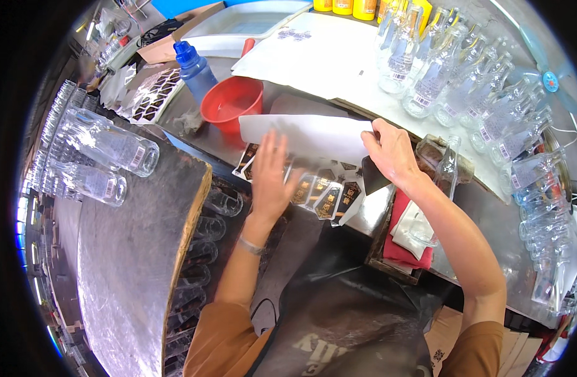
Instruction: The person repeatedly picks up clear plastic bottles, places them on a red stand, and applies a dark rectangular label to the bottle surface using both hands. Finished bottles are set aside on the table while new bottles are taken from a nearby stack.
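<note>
Pinching the white sheet [307, 136] by its right edge with my right hand [392, 152], elbow bent; sheet overlaps black labels [349, 196] on my feed. Left hand [271, 182] reaches up, fingers spread, blurred. One red bowl [228, 127], contents unclear; one blue bottle [200, 80]. Wooden box [392, 271] holds red cloth [396, 252].

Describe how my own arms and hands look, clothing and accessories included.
The left grip and right grip are bare hands, ungloved; the left one is blurred. A narrow, pale band circles the left wrist; none shows on the right. Both forearms are uncovered below short brown sleeves.
</note>
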A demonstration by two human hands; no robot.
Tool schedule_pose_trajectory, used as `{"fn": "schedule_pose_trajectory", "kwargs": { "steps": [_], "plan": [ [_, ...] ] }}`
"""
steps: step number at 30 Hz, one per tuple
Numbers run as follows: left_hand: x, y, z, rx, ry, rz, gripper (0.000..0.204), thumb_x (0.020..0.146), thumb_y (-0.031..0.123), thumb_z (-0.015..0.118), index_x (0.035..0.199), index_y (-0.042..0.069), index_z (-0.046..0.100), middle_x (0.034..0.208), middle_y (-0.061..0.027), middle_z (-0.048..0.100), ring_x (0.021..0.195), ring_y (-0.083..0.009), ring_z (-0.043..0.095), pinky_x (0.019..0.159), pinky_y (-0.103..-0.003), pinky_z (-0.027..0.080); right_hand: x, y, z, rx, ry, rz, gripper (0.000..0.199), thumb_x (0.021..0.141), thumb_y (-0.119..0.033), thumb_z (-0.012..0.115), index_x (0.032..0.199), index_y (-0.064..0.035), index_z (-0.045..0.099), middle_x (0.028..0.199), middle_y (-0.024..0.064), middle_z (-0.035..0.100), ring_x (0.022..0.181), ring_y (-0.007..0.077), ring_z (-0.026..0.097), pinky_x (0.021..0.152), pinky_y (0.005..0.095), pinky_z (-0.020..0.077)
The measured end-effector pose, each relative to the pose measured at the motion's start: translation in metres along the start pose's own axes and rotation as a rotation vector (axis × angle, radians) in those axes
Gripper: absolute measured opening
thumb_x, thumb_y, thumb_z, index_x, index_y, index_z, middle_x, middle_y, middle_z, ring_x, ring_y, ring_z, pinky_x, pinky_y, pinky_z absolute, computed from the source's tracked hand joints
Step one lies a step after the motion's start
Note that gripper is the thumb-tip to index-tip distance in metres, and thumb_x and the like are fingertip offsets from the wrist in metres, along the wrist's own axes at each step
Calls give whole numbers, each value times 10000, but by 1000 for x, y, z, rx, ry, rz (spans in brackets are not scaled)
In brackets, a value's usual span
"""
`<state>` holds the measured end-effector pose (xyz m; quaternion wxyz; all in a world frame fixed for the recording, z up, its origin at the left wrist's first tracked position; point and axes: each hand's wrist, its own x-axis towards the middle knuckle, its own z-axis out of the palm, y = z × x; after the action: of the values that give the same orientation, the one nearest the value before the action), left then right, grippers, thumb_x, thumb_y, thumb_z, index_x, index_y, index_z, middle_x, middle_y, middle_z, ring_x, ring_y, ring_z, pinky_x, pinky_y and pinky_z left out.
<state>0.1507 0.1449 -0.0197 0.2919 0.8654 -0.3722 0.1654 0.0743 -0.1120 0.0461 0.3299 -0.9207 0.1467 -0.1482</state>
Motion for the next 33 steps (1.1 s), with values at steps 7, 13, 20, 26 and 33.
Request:
{"fn": "schedule_pose_trajectory", "kwargs": {
  "steps": [7,13,20,26,33],
  "plan": [
    [56,17,58,204,2,169,683,827,78,724,1468,81,489,1522,-167,462,1452,-346,379,1180,-495,304,-8,16,-16,15,111,-28,232,921,-172,661,945,51,601,728,224,646,601,295,606,639,407,492],
    [112,34,48,75,379,317,321,824,-16,686,1131,70,722,1095,-135,727,1063,-325,677,949,-426,505,-32,7,-56,20,428,-304,357,910,-119,686,1218,35,594,1077,220,682,630,236,647,667,369,537],
    [175,104,-33,50,376,322,219,882,103,686,1096,66,715,980,-117,718,919,-314,672,843,-418,517,-94,-12,-129,272,293,-168,236,937,-69,669,1148,33,645,1113,119,679,599,98,628,537,245,502],
    [175,210,-64,-667,-158,174,302,966,200,674,1183,-11,677,972,-119,734,870,-182,691,749,-310,547,-78,-28,-150,331,283,-184,821,900,-203,762,1507,119,312,1315,240,639,615,103,646,563,269,523],
    [141,238,-43,-970,-180,136,340,1017,201,634,1299,11,645,1113,-81,723,992,-99,656,865,-240,514,-128,25,-211,595,357,192,268,963,-131,610,1199,-5,631,974,67,694,819,147,652,705,266,511]
  ]
}}
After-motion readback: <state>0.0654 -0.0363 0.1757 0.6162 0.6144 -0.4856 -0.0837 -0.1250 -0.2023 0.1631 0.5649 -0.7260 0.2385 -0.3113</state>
